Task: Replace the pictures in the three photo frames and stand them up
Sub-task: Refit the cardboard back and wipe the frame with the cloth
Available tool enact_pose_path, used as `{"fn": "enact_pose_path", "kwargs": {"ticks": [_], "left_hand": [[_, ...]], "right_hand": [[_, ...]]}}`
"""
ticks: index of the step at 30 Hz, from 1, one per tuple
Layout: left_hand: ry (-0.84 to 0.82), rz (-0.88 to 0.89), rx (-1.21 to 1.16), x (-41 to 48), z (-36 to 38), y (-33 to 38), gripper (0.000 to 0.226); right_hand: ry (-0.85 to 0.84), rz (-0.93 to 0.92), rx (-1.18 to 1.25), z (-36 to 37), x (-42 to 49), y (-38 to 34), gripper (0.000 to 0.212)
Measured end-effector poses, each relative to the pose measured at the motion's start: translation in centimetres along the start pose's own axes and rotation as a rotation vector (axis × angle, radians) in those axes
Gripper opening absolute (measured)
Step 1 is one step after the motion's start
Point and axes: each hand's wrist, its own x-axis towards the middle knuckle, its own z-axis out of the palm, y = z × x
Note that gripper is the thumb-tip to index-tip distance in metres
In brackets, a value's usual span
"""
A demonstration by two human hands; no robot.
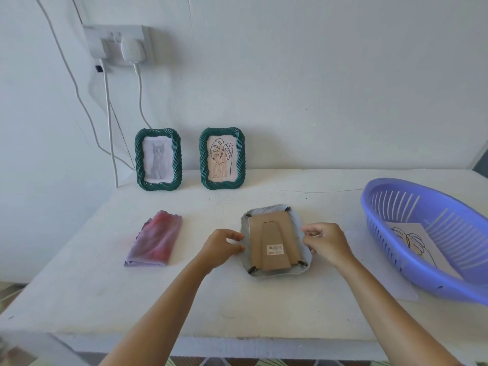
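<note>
Pinching opposite edges, left hand (224, 247) and right hand (327, 244) flank face-down frame (274, 235).

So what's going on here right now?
A person has the face-down frame flat on the table, cardboard back up. The left hand grips its left edge and the right hand its right edge. The cat frame and leaf frame stand by the wall. A cloth lies to the left, and the basket holds a leaf print.
</note>
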Motion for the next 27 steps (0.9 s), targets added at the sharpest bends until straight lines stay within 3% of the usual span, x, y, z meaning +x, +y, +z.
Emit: {"fn": "enact_pose_path", "kwargs": {"ticks": [4, 7, 9, 11, 14, 18, 23, 27], "left_hand": [[-0.004, 0.036, -0.108, -0.1, -0.3, 1.2, 0.03], [-0.004, 0.089, -0.207, -0.4, -0.5, 3.3, 0.026], [-0.018, 0.113, -0.333, -1.0, -0.5, 5.2, 0.027], [-0.027, 0.1, -0.502, -1.6, -0.5, 6.9, 0.029], [0.047, 0.045, -0.65, -1.9, -0.7, 8.3, 0.031], [0.272, 0.002, -0.511, -1.6, -1.4, 7.2, 0.041], [0.283, -0.041, -0.296, -0.7, -1.8, 3.9, 0.046], [0.311, -0.058, -0.122, -0.4, -0.2, 1.5, 0.046]], "right_hand": [[0.11, -0.208, -0.247, -2.3, 0.3, -3.7, 0.027], [0.087, -0.294, -0.418, -2.8, -0.2, -6.7, 0.013], [0.043, -0.339, -0.493, -2.4, -1.1, -8.9, 0.038], [0.002, -0.381, -0.48, -1.5, -2.0, -10.7, 0.043], [-0.108, -0.468, -0.343, 0.2, -2.4, -12.3, 0.014], [-0.34, -0.317, 0.033, 2.3, -0.9, -11.0, 0.02], [-0.098, -0.072, -0.029, 4.1, 0.8, -4.6, 0.031], [-0.083, -0.054, -0.066, 5.5, 0.1, -2.0, 0.041]]}}
